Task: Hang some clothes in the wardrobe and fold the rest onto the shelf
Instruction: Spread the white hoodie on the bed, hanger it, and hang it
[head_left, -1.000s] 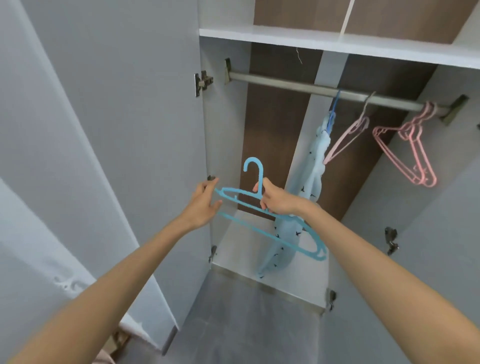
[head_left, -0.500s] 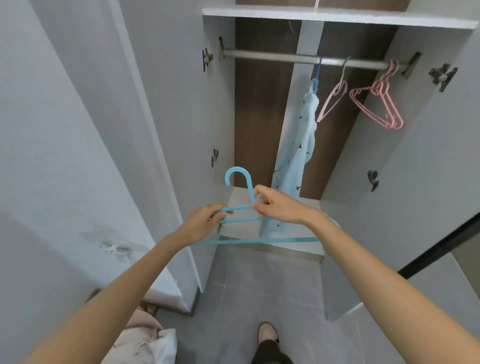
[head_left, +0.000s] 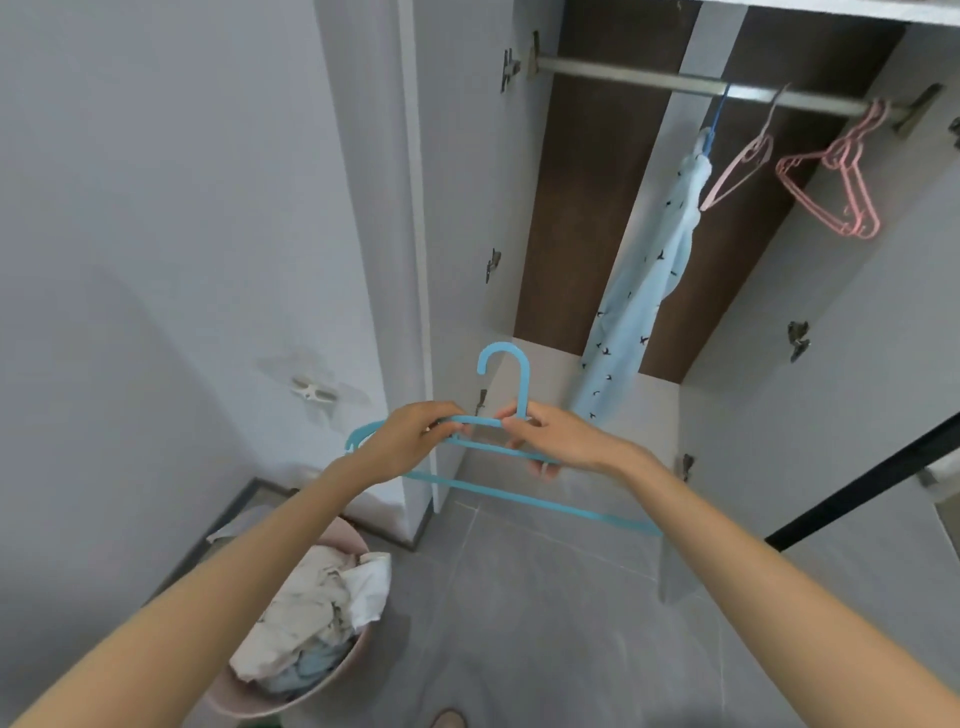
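I hold an empty blue plastic hanger (head_left: 519, 496) level in front of the open wardrobe. My left hand (head_left: 410, 441) grips its left shoulder, and my right hand (head_left: 558, 441) pinches it at the base of the hook. A light blue garment with small dark birds (head_left: 644, 291) hangs from the metal rail (head_left: 623, 78) on a blue hanger. A pink basket (head_left: 358, 660) on the floor at lower left holds crumpled white and pale blue clothes (head_left: 317, 608).
Several empty pink hangers (head_left: 836, 192) hang at the right end of the rail. The wardrobe's left door (head_left: 374, 208) and right door (head_left: 831, 415) stand open. A white shelf edge (head_left: 883, 5) runs above the rail. Grey tiled floor (head_left: 545, 623) lies below.
I have stepped back and looked down: the rail sits higher and farther, and the basket has come into view. Both hands brought the blue hanger down and level, the left now gripping its shoulder.
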